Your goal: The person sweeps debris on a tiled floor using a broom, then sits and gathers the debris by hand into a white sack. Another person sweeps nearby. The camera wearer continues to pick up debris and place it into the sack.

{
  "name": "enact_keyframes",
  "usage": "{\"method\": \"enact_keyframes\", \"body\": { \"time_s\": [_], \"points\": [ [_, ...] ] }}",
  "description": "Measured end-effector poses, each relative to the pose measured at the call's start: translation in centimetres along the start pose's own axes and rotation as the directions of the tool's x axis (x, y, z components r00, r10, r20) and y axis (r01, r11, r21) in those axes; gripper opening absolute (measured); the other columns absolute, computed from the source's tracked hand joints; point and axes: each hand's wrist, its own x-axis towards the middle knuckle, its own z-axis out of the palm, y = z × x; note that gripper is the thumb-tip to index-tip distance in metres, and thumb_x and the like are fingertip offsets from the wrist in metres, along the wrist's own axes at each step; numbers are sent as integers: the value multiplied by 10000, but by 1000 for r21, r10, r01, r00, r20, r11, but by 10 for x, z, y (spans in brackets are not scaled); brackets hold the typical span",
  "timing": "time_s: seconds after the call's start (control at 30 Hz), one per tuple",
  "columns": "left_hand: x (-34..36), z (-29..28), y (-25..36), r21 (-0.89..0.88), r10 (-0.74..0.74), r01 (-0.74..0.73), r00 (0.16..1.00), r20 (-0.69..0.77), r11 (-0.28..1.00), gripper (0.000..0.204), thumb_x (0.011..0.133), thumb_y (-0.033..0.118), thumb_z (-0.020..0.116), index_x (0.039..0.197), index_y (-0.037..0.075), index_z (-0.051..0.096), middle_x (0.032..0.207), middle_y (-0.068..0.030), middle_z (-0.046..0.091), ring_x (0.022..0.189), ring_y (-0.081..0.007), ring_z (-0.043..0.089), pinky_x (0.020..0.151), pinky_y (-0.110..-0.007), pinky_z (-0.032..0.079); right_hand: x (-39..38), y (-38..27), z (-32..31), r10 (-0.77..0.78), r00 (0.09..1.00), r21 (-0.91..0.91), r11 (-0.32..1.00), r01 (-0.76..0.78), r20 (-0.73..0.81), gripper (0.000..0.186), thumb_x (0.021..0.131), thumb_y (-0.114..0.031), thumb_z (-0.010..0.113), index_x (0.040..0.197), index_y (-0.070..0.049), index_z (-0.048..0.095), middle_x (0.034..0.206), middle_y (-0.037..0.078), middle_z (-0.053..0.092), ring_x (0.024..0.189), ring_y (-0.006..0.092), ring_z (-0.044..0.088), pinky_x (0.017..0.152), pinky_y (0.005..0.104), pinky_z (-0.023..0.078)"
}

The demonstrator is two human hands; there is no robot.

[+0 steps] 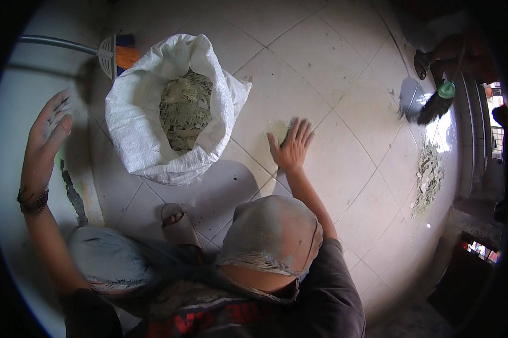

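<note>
My right hand lies palm down against the tiled floor, thumb and fingers spread. A pale greenish patch shows between its thumb and fingers; whether it is dust or a flat flake I cannot tell. Raised at the far left beside the pale wall, my left hand holds nothing, its dusty fingers stretched out and thumb apart. Between the hands stands a white woven sack, its mouth rolled wide. Inside lie grey-green flakes and scraps that look like chipped paint.
A broom with orange and blue bristles rests behind the sack. At right, another person is near a dark-bristled broom with a green collar. A pile of similar flakes lies on the floor below it. My knees and sandalled foot are close to the sack.
</note>
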Motion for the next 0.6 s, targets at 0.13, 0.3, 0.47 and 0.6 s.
{"method": "enact_keyframes", "body": {
  "time_s": [0.13,0.3,0.47,0.6],
  "points": [
    [2,6,8,-10,58,-57,998,11,998,634,965,377,601,1452,15,418,1409,-145,496,1301,-252,465,1103,-360,345,25,2,22,-270,960,-4,962,271,78,749,941,-500,526,1493,-33,333,1546,248,298,1459,461,174,1198,562,106],
    [2,0,4,7,31,-31,999,-10,999,653,958,394,615,1449,12,418,1398,-147,502,1298,-250,467,1095,-365,357,-1,10,18,-344,920,122,938,326,187,484,975,-225,525,1392,13,468,1486,215,408,1416,428,305,1164,538,260],
    [1,-1,-1,-5,29,-29,1000,-1,1000,660,951,403,625,1448,20,421,1404,-146,496,1302,-266,465,1093,-383,364,-29,-13,-6,-355,915,-67,926,373,192,575,969,-293,547,1399,70,427,1519,214,358,1452,394,252,1198,526,169],
    [6,8,11,-36,49,-48,998,34,998,659,946,400,634,1443,21,426,1403,-143,496,1306,-274,460,1091,-383,367,-47,-56,9,-457,830,135,889,438,319,654,978,-376,510,1439,64,367,1542,236,296,1471,377,205,1217,501,122]
  ]
}}
